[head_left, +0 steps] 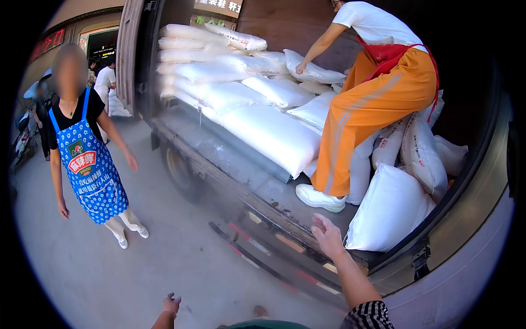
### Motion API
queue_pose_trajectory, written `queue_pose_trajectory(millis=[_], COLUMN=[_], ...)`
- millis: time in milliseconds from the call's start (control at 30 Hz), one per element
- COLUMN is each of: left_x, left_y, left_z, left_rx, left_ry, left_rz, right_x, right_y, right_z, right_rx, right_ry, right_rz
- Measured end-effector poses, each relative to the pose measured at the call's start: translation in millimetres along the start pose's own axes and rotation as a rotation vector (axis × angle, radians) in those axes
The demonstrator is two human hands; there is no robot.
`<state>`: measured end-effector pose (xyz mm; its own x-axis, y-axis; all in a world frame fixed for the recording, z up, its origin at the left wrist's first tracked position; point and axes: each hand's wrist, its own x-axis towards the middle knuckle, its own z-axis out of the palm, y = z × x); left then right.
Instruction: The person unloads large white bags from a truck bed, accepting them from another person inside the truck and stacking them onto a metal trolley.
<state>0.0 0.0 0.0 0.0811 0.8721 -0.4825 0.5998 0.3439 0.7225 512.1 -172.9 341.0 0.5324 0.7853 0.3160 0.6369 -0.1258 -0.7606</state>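
My right hand [327,234] reaches over the edge of the truck bed [241,186] with its fingers stretched out, holding nothing. Closest to it is a plump white sack [383,214] leaning upright at the bed's right end; a gap seems to show between them, though contact is hard to judge. Low in the view, my left hand [171,303] hangs over the ground, its fingers loosely bent and apart, with nothing visible in it. Beyond the right hand, a large white sack [268,137] lies flat at the front of a stack.
A person in orange trousers [378,90] stands on the bed, bending with one hand on a white sack [312,68]. Another person in a blue apron [90,164] stands on the ground at left. An open truck door [127,55] rises behind. More sacks [422,148] lean at right.
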Motion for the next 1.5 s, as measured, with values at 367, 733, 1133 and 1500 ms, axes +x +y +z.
queue_pose_trajectory(millis=[367, 733, 1133, 1500], left_x=[-98.1, -81.1, -31.3, 40.9], left_y=[-101.3, 187.7, 517.9, 549.1], left_z=[91.5, 53.2, 51.1, 42.3], left_rx=[-0.599, -0.721, -1.160, -0.112], left_ry=[0.201, 0.072, -0.517, -0.193], left_rz=[-0.705, -0.075, 0.411, 0.458], right_x=[177.4, 287.8, 239.4, 190.5], right_y=[5.6, -64.9, -69.1, 2.4], right_z=[-79.9, -104.6, -74.7, -62.1], right_rx=[-0.387, -0.561, -0.595, -0.058], right_ry=[0.309, 0.723, 0.529, 0.556], right_rz=[-0.469, -0.635, -0.510, -0.194])
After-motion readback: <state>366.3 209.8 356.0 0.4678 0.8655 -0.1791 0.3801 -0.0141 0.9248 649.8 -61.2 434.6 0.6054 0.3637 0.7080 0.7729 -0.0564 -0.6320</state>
